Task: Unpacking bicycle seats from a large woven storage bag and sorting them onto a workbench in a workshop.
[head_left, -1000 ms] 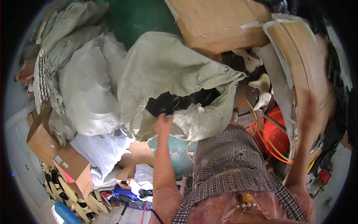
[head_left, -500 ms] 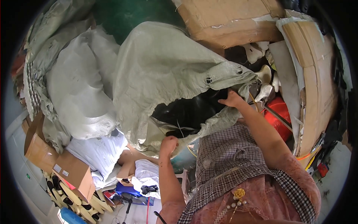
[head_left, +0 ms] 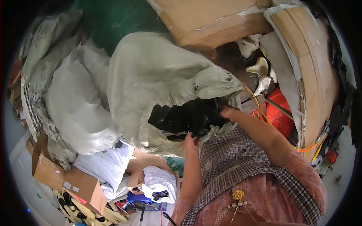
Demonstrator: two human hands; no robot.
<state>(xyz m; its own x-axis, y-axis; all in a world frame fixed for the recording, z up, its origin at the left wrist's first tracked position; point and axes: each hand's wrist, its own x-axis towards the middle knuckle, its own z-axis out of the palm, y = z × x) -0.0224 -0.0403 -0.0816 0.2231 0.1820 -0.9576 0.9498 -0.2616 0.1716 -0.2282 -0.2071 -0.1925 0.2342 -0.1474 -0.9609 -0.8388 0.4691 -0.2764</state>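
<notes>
A large grey-green woven sack [head_left: 139, 75] lies before me with its mouth turned toward me. Black glossy things [head_left: 188, 116] show in the opening; their kind is too dark to tell. At the near rim, my left hand [head_left: 189, 143] is closed on the sack's edge, beside a thin pale strand that sticks up. My right hand [head_left: 230, 114] is closed at the right side of the mouth, gathering the rim, with its fingertips partly hidden by the cloth.
Another filled grey sack [head_left: 77, 101] stands to the left. Cardboard boxes [head_left: 215, 22] lie at the far side, and flattened cardboard [head_left: 315, 67] stands at right near pale shoe forms [head_left: 263, 84] and a red round object [head_left: 278, 109]. An open carton [head_left: 85, 188] sits lower left.
My left hand has moved right along the near rim, closer to my right hand. The sack's right corner has come left and the mouth has narrowed. The whole view has shifted slightly.
</notes>
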